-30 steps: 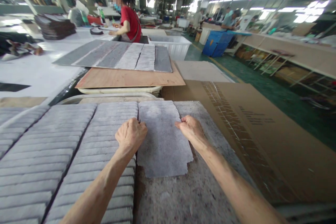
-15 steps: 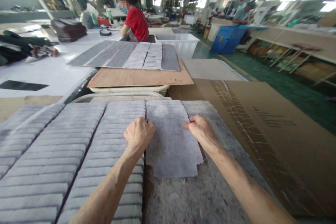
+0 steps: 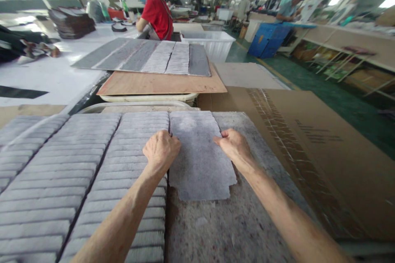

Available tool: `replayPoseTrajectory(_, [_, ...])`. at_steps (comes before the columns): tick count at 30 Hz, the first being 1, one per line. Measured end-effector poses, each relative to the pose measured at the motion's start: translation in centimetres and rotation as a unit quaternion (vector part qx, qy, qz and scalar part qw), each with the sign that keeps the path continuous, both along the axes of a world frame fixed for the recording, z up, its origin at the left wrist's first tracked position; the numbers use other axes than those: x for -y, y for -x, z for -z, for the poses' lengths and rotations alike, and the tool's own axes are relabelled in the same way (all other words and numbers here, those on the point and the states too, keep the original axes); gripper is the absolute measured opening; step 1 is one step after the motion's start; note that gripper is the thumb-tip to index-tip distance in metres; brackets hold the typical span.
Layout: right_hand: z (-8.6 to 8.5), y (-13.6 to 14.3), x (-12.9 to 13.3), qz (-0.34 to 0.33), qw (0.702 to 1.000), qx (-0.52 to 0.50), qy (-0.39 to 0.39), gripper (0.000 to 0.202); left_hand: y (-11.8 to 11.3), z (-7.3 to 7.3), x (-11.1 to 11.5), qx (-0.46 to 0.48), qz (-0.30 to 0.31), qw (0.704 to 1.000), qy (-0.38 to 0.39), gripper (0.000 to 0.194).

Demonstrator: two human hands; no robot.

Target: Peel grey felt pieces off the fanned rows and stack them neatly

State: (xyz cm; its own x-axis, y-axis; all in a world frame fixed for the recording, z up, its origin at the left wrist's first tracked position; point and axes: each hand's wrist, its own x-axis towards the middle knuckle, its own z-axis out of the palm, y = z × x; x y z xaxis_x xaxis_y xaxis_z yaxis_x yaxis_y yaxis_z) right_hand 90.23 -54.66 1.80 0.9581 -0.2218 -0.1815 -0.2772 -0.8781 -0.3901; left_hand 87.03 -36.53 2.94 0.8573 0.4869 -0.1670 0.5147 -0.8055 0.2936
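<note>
A grey sheet (image 3: pixel 200 164) lies on a speckled board (image 3: pixel 212 230), just beside a row of overlapping grey pieces (image 3: pixel 132 131) that runs along its left edge. It looks nearly flat; whether any part is lifted cannot be told. Its long axis points away from the person, with the notched end toward them.

The sheet sits between the two hands, straight in front of the person, and neither hand is clearly nearer to it. The left hand (image 3: pixel 161 148) is curled into a loose fist at the sheet's left edge, partly above the row; its thumb reaches over the edge and seems to pinch it, though the fingers beneath are hidden. The right hand (image 3: pixel 233 144) grasps the right edge between thumb and bent fingers, about level with the left one. Both grips fall toward the sheet's far end, so a good length stretches from them back to the person.

Left of the sheet, past the first row, a second row (image 3: pixel 83 156) lies alongside. To its right is a large cardboard piece (image 3: pixel 324 164). Beyond it are a wooden panel (image 3: pixel 160 84) and, on that, a grey panel (image 3: pixel 114 59). Farther beyond sits a person in a red top (image 3: pixel 159 16).
</note>
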Motion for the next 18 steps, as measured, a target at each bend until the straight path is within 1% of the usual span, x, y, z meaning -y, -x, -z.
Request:
replayPoseTrajectory(3, [0.0, 0.9, -0.7, -0.006, 0.999, 0.027, 0.041, 0.029, 0.5, 0.2, 0.4, 0.025, 0.004, 0.999, -0.02, 0.028])
replayPoseTrajectory(6, [0.2, 2.2, -1.6, -0.024, 0.992, 0.088, 0.087, 0.029, 1.1, 0.5, 0.9, 0.056, 0.006, 0.997, -0.051, 0.034])
replayPoseTrajectory(8, [0.4, 2.9, -1.9, -0.046, 0.983, 0.138, 0.113, 0.029, 1.5, 0.6, 1.2, 0.08, 0.014, 0.994, -0.072, 0.035])
replayPoseTrajectory(11, [0.4, 3.4, -1.8, -0.09, 0.969, 0.187, 0.136, 0.029, 2.1, 0.5, 1.1, 0.111, 0.028, 0.989, -0.091, 0.03])
replayPoseTrajectory(13, [0.1, 3.6, -1.5, -0.128, 0.959, 0.209, 0.139, 0.031, 2.6, 0.1, 0.6, 0.133, 0.041, 0.985, -0.098, 0.027])
replayPoseTrajectory(15, [-0.2, 4.0, -1.2, -0.176, 0.947, 0.232, 0.134, 0.034, 3.4, -0.4, -0.2, 0.155, 0.069, 0.98, -0.104, 0.029])
replayPoseTrajectory(17, [-0.2, 4.7, -0.9, -0.244, 0.927, 0.259, 0.121, 0.038, 4.3, -0.8, -1.0, 0.171, 0.113, 0.973, -0.111, 0.034])
replayPoseTrajectory(18, [0.0, 5.2, -0.8, -0.29, 0.912, 0.266, 0.114, 0.041, 4.8, -0.9, -1.3, 0.175, 0.139, 0.968, -0.113, 0.036])
